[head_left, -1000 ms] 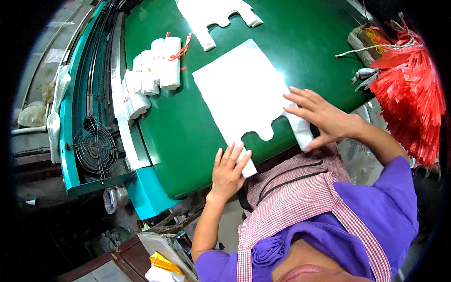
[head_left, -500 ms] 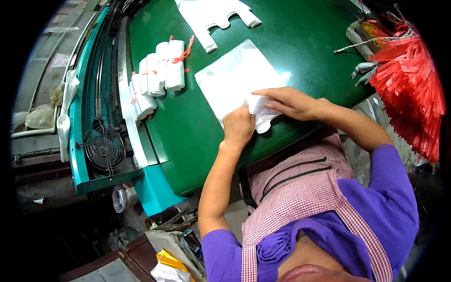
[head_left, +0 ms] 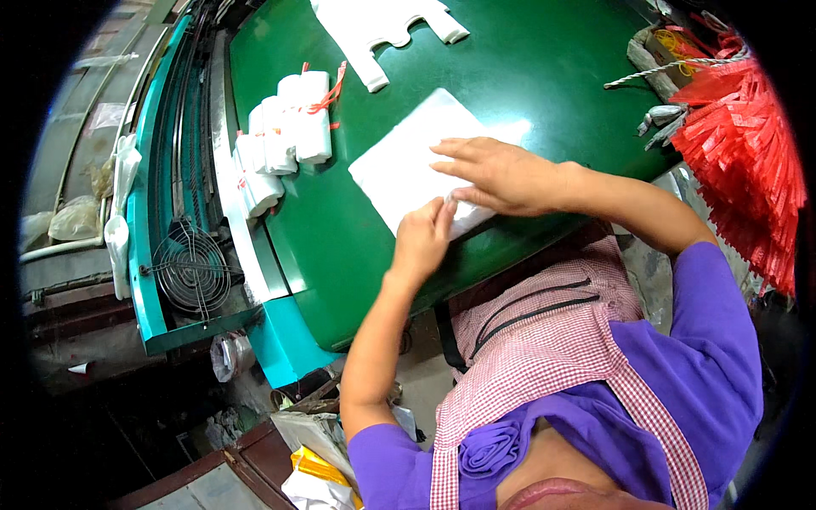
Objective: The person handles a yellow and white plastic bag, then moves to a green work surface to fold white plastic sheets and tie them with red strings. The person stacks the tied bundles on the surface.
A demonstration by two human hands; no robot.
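Your left hand [head_left: 422, 241] curls on a part-folded white plastic bag [head_left: 403, 155], grip unclear; right hand [head_left: 508, 177] spread. Red-tied white rolls [head_left: 312, 127] look done, flat white handled bag [head_left: 374, 30] isn't.

Left hand [head_left: 422, 236]: curled on the near edge of the white bag [head_left: 404, 157]
Right hand [head_left: 501, 174]: laid over the bag, stretched out
Worktop [head_left: 552, 93]: green, under the bag
Rolls [head_left: 313, 127]: white, red-tied, left of the bag
Strips [head_left: 735, 170]: red, bunched at right
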